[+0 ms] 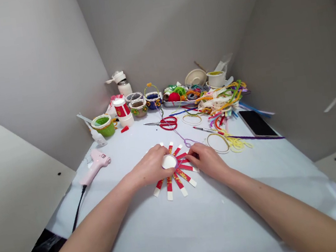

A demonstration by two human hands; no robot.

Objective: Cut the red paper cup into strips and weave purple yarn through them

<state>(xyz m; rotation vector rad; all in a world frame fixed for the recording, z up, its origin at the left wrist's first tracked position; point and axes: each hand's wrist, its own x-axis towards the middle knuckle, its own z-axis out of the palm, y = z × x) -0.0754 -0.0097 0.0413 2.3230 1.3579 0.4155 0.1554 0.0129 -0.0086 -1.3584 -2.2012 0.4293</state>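
A paper cup (pixel 169 188), cut into red and white strips that fan out like sun rays, lies on the table with its round white base in the middle. My left hand (pixel 151 165) grips the cup at the left of its base, thumb and fingers on either side. Just right of the base, my right hand (pixel 206 159) pinches purple yarn (pixel 187 141) among the strips. The yarn runs from the cup, loops beyond my hands and stretches back toward the small baskets. Some strips are hidden under my left hand.
Red-handled scissors (pixel 168 122), a brush (pixel 208 130) and a gold ring (pixel 217 143) lie beyond my hands. A pink glue gun (pixel 95 166) with a cord is at left, a phone (pixel 257 123) at right. Small baskets (pixel 138 107), a tray of yarn (pixel 180 103) and colourful strips (pixel 219 101) line the back.
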